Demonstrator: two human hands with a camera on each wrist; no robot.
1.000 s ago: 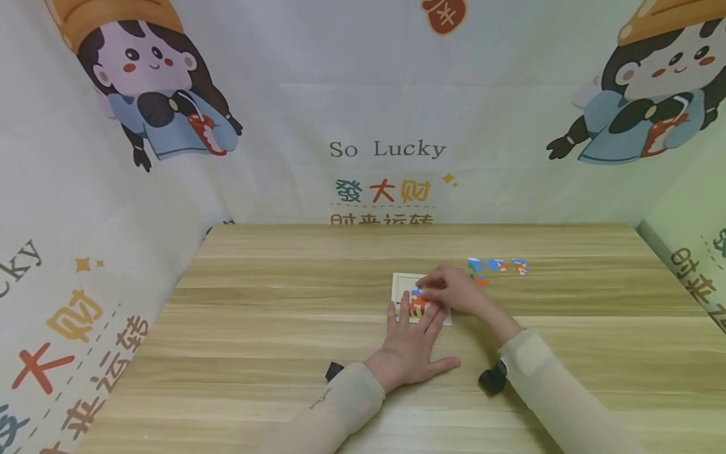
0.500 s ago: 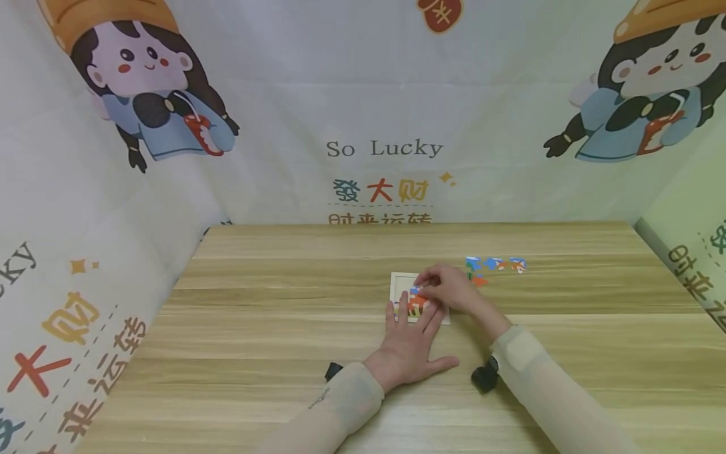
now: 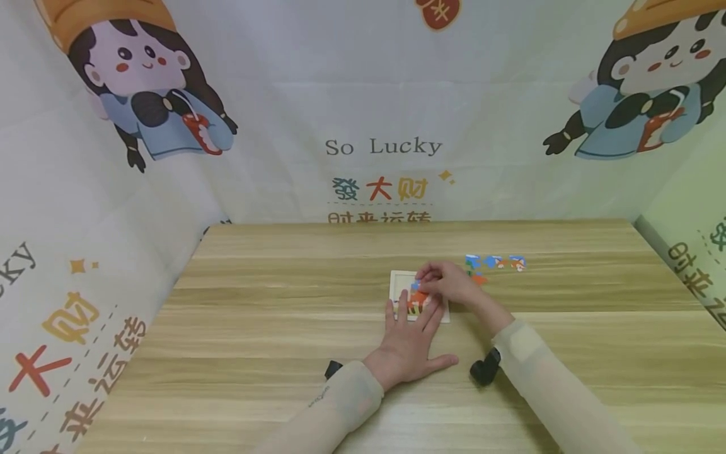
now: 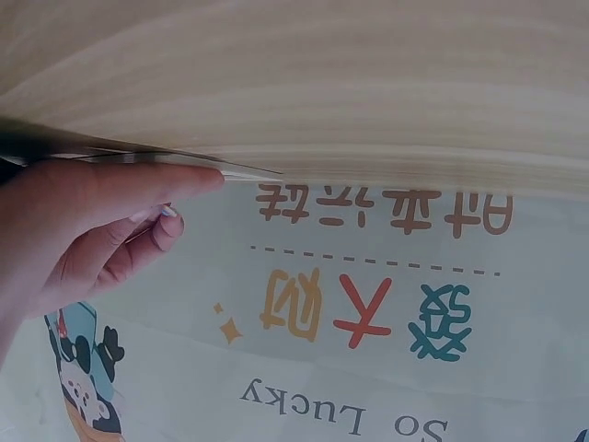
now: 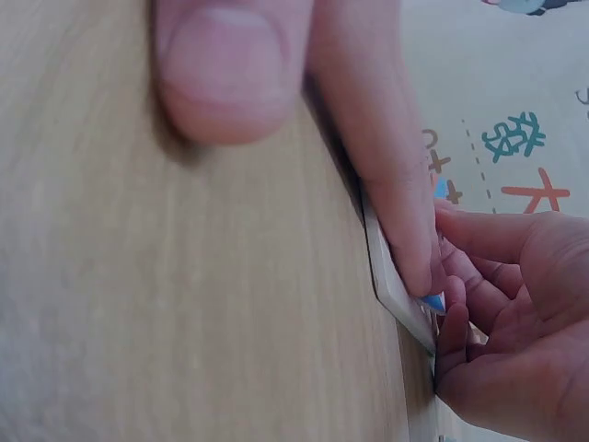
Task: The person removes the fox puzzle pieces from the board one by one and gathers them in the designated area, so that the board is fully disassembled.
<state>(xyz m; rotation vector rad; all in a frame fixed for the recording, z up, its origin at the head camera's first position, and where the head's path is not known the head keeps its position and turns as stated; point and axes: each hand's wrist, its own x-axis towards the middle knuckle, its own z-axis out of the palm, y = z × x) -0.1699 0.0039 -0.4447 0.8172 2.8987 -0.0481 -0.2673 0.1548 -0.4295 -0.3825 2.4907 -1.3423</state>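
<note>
My left hand (image 3: 405, 350) lies with straight, spread fingers over the near part of a small white-framed puzzle tray (image 3: 392, 288), its thumb out to the right on the table. Orange and green puzzle pieces (image 3: 418, 305) show between those fingers, inside the tray. At the tray's upper right, my right hand (image 3: 450, 284) pinches a small blue puzzle piece (image 3: 416, 285) between thumb and fingers, low over the assembled part. The right wrist view has this right hand (image 5: 534, 295) close beside the left fingers (image 5: 377, 138) at the tray edge. The right fingers partly hide the held piece.
Several loose blue, orange and green puzzle pieces (image 3: 492, 262) lie on the wooden table (image 3: 255, 315), just beyond and right of the right hand. A printed white curtain (image 3: 386, 82) hangs behind the table's far edge. Black wrist cameras (image 3: 484, 369) sit below both wrists.
The blue piece at the right fingertips has shifted slightly toward the tray's far side. My right forearm has edged left. The left hand keeps its place on the tray.
</note>
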